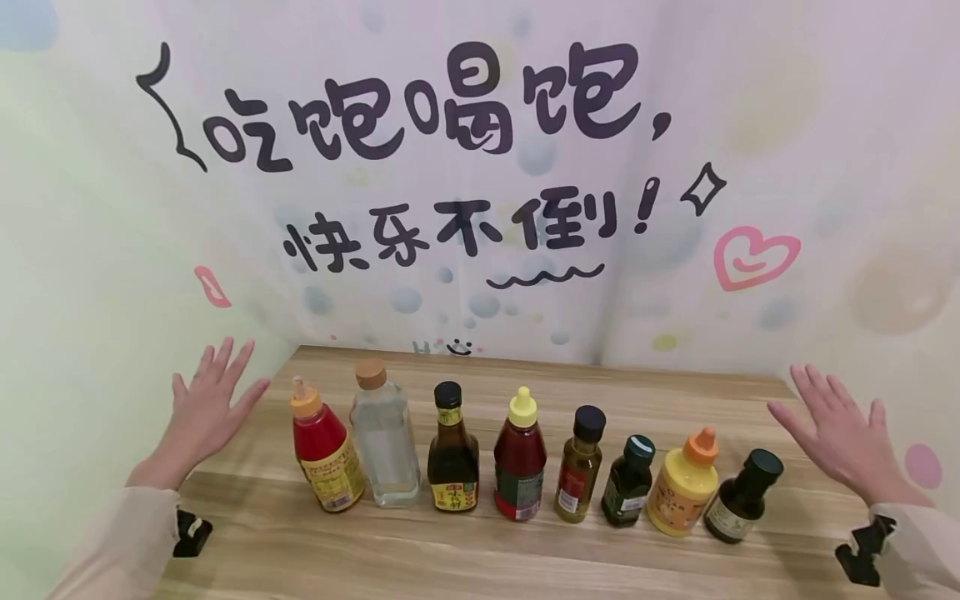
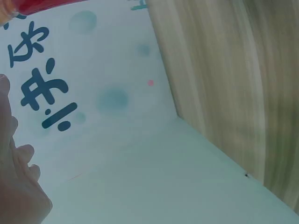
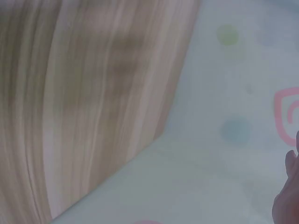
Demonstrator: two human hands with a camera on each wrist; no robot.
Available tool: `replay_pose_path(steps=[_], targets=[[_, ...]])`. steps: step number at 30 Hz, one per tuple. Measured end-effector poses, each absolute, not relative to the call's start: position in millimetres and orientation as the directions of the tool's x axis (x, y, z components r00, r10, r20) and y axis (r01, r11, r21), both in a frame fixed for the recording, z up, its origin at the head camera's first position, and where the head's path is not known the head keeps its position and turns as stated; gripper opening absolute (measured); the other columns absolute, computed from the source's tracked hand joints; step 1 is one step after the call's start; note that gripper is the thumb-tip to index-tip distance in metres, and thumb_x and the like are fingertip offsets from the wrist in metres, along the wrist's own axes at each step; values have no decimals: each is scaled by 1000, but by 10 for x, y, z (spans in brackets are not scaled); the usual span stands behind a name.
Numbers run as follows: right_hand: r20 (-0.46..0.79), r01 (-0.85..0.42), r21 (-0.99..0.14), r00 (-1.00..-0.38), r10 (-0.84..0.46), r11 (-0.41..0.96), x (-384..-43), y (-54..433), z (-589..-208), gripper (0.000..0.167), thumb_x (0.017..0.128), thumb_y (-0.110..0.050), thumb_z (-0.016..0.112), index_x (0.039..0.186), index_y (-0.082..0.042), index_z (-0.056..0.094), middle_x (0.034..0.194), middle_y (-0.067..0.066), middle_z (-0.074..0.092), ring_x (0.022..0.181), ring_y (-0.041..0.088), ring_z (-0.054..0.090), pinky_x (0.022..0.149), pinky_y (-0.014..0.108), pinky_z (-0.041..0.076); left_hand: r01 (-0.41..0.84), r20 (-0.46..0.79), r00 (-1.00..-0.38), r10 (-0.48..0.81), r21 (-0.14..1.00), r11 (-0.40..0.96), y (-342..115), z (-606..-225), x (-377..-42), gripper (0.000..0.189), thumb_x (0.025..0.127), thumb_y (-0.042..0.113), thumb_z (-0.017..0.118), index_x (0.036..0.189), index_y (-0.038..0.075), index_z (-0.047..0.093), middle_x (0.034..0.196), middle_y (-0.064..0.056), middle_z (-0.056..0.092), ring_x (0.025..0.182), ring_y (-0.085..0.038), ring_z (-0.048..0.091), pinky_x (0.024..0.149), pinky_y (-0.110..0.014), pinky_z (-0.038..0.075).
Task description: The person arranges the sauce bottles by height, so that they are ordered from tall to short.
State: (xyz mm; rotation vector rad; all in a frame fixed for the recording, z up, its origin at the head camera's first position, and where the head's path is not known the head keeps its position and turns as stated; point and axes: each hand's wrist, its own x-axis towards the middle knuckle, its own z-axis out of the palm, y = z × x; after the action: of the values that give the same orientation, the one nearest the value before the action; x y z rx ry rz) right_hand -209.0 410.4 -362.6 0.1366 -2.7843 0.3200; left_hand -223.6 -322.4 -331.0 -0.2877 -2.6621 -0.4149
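Observation:
My left hand [image 1: 206, 408] is raised at the left end of the table, fingers spread and holding nothing. Nearest to it stands a red squeeze bottle [image 1: 326, 454] with an orange cap. At the right end my right hand [image 1: 840, 425] is likewise spread and holds nothing; closest to it is a dark bottle [image 1: 738, 504] with a black cap, slightly tilted in view. Between them stand a clear bottle [image 1: 386, 450], a soy-sauce-like bottle [image 1: 453, 458], a dark red squeeze bottle [image 1: 520, 467], an oil bottle [image 1: 579, 471], a small dark green bottle [image 1: 628, 487] and a yellow squeeze bottle [image 1: 682, 496].
The bottles form one row across the wood-grain table [image 1: 450, 558]. A white curtain [image 1: 465, 183] with black writing hangs behind its far edge, and pale fabric closes both sides. Black wrist mounts [image 1: 192, 533] sit at both sleeves.

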Motion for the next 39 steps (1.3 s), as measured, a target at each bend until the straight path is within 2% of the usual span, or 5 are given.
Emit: replay_pose_path(steps=[12,19,29,35,39], targets=[[411,-158,-186,-909,-69,970,-2068,3948,-3253,72,91,-41,41,143,-12,0,144,21,2,131,31,-9,90,58,-22,327,509,-846,160,258,909,-3135,-3093,-2167,63,93,40,38,143,12,12,145,-19,6,132,-33,-6,90,-68,-9],[424,-191,-187,-901,-96,964,-2058,3816,-3060,74,90,-41,44,143,-12,1,144,21,2,131,34,-6,91,57,-22,394,541,-816,201,269,879,-3033,-2975,-2148,61,93,37,40,143,14,15,146,-17,9,133,-31,-3,92,-67,-8],[461,-292,-204,-871,-172,934,-2099,3518,-2782,74,88,-36,51,143,-16,6,145,17,10,132,32,3,96,55,-18,483,542,-803,245,354,801,-2910,-2822,-2091,60,91,28,47,142,13,19,145,-18,13,133,-30,2,95,-65,-5],[474,-389,-223,-845,-249,894,-2160,3256,-2600,74,86,-33,55,143,-20,10,145,16,15,132,32,8,99,53,-14,447,477,-854,208,468,763,-2846,-2718,-2037,64,88,26,53,142,24,18,147,-7,10,133,-26,5,96,-63,10],[490,-448,-231,-820,-295,864,-2182,3030,-2505,73,85,-31,57,143,-22,13,144,15,19,132,31,13,102,51,-9,408,422,-888,185,534,740,-2806,-2674,-1997,65,87,27,55,141,32,17,147,-3,10,133,-28,8,93,-65,14]])
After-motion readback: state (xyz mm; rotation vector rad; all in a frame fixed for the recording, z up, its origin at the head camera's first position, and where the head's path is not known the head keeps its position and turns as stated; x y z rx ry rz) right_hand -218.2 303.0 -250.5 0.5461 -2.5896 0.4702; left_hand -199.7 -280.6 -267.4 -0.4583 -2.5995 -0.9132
